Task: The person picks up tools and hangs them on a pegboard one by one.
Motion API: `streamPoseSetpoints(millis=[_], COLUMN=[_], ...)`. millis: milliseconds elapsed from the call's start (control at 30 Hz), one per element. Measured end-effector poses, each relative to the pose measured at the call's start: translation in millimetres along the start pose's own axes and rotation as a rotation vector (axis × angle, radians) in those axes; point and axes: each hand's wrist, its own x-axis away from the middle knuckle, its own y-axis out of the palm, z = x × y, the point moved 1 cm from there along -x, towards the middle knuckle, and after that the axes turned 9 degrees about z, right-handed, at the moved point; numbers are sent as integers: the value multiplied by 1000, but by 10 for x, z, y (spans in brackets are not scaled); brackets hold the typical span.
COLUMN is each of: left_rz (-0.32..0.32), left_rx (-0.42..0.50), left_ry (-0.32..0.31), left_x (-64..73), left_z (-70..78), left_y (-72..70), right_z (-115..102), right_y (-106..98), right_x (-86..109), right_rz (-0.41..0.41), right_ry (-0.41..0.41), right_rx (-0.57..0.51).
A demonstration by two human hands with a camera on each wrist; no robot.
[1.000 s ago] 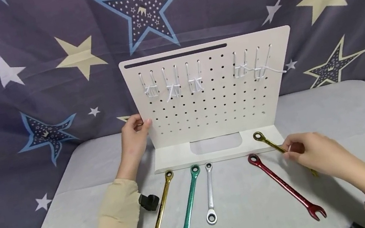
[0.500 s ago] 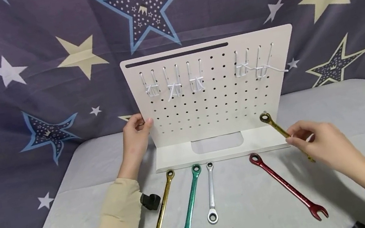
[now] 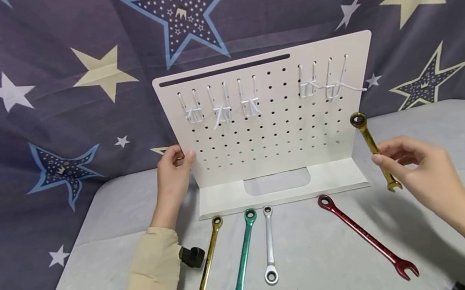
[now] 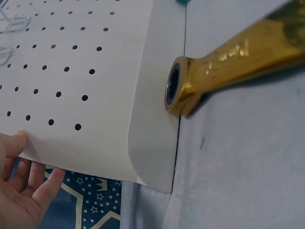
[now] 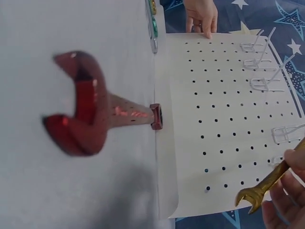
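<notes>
My left hand grips the left edge of a white pegboard, its thumb on the front face. In my right hand a gold combination wrench is pinched between thumb and fingers, raised off the table at the board's right side. Its ring end points up and its open end down, as the right wrist view also shows with the open jaw. White wire hooks stick out along the board's upper part, three at left and two at right.
On the grey table before the board lie a second gold wrench, a green wrench, a silver double-ring wrench and a red wrench. A star-patterned curtain hangs behind.
My right hand has lifted the gold wrench up and to the right, turning it from slanted to nearly upright. My left hand has stayed at the board's edge.
</notes>
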Motion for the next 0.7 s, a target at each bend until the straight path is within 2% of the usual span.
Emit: streamPoseSetpoints(millis=[167,233,333,400,467,600,700], left_rz=[-1,0,1,0,-7,-20,-19], left_rx=[-7,-9,-11,-12,-15,-18,-19], left_ry=[-5,-8,-9,-4,5,19,23], left_x=[-5,-6,-2,-2,2,10,14], left_z=[1,1,2,-2,-7,-25,-32], left_y=[7,9,12,16,21,32,33], right_z=[-45,-48,-52,-58,-71,-103,-123], right_y=[-31,-43,-58,-65,-71,-88,-103], right_x=[-15,-25,-40,-49,-52,-59,-60], right_rz=[-10,-16,-6,15,32,37,32], right_ry=[73,121,187,202,210,220,235], right_rx=[-99,-206,-425,-544,-616,-665,-641])
